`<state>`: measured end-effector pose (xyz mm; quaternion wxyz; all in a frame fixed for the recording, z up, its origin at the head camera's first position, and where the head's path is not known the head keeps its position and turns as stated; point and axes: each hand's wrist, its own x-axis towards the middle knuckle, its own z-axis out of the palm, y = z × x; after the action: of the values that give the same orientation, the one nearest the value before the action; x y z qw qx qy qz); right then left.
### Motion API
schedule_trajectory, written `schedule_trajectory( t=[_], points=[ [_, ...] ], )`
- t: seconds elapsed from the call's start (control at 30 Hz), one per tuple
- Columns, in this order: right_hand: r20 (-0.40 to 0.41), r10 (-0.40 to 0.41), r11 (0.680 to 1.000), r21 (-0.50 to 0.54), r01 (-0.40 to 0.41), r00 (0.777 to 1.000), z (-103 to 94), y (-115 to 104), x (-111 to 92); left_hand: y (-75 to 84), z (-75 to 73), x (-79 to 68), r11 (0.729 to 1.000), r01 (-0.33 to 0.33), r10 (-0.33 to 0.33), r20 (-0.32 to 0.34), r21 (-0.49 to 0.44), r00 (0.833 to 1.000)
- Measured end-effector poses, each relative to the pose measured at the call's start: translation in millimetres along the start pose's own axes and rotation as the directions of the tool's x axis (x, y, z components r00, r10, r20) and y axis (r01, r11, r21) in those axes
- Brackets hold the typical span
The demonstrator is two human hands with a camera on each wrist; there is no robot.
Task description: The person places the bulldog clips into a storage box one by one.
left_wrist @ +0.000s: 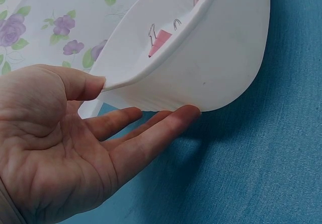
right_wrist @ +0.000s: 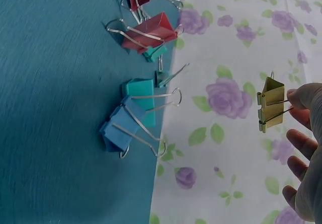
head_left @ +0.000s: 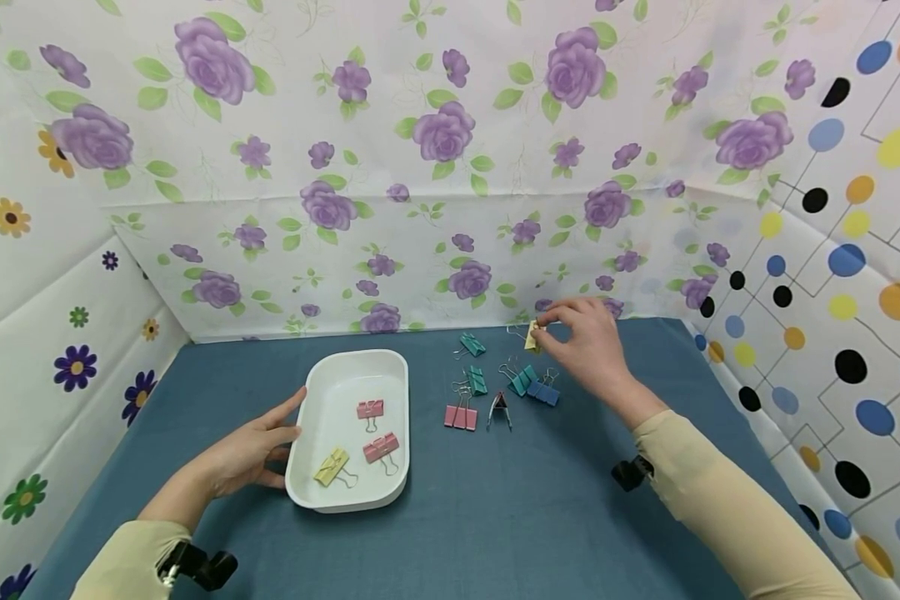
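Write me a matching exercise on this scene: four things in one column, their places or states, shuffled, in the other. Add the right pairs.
Column one
1. Left hand
2. Right hand
3. White tray
4. Blue clip

Column two
A. Lies on the cloth beside a teal clip
B. Contains two pink clips and one yellow clip
C. Touches the tray's outer wall
D. Pinches another yellow clip

Right pairs: 1-C, 2-D, 3-B, 4-A
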<state>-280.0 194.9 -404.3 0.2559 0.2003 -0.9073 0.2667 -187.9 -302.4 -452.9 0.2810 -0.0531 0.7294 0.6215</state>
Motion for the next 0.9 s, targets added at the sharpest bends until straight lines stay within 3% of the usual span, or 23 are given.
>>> schedule_trajectory(
  t=[0.9],
  points=[
    [-0.014, -0.098, 0.994, 0.038, 0.099, 0.995, 8.3, -23.4, 4.7, 0.5, 0.1, -1.3, 1.0, -0.009, 0.009, 0.011, 0.004, 1.0]
  ],
)
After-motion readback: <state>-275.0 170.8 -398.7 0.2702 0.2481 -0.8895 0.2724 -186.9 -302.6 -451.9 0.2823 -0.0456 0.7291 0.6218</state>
